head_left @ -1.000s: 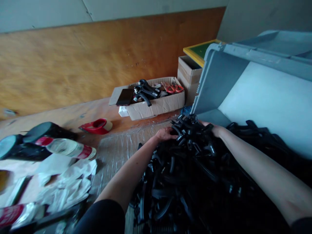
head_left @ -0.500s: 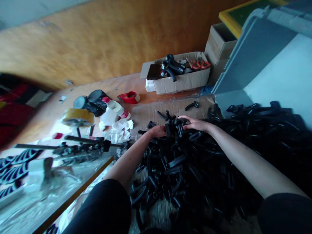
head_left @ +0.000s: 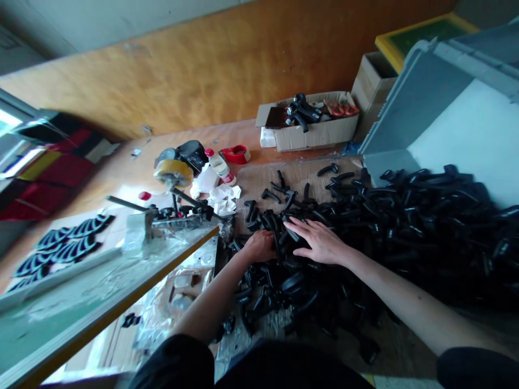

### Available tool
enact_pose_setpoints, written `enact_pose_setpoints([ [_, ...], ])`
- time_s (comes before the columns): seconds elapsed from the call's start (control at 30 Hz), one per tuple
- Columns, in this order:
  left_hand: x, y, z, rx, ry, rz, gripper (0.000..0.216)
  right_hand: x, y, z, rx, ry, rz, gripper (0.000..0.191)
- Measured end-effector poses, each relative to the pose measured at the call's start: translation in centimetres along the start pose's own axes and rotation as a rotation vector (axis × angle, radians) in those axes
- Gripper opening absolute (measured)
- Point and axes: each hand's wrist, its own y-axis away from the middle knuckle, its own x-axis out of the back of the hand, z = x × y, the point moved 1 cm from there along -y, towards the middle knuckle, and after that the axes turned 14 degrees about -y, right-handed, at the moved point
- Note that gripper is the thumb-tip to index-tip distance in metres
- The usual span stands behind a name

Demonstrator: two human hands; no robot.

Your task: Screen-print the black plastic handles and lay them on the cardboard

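A wide heap of black curved plastic parts [head_left: 389, 210], shaped like short levers or handles with a thicker end, covers the worktop before me. My left hand [head_left: 259, 247] is at the heap's left side, its fingers curled in among the parts; their tips are hidden, so what they grip does not show clearly. Lying palm down over the parts, my right hand [head_left: 320, 242] has its fingers stretched and its thumb apart. Several parts stand bunched between the two hands. Beyond them, a few loose parts [head_left: 271, 195] lie on the cardboard-coloured surface.
A grey plastic bin [head_left: 399, 108] lies tipped at the right, parts spilling from its mouth. At the back stands an open carton [head_left: 312, 138] with parts. A bottle [head_left: 221, 166], a red tape dispenser [head_left: 235, 154], yellow tape roll [head_left: 173, 173] and wooden-edged board [head_left: 162, 275] are left.
Both hands have drawn back toward me with parts from the heap's far side. My right hand has flattened and spread over the pile. The view has shifted, showing more of the left side.
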Motion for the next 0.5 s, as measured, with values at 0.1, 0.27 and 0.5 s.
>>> enact_pose_setpoints([
  [0.1, -0.4, 2.7, 0.3, 0.051, 0.005, 0.073, 0.041, -1.7, 3.4, -0.8, 0.026, 0.004, 0.053, 0.067],
  [0.27, -1.2, 6.9, 0.6, 0.189, 0.171, 0.129, 0.065, -3.3, 6.8, -1.8, 0.098, -0.024, 0.158, 0.033],
  [0.5, -1.2, 12.7, 1.8, 0.221, 0.308, 0.344, 0.065, -0.6, 8.0, -5.6, -0.111, -0.443, 0.176, 0.038],
])
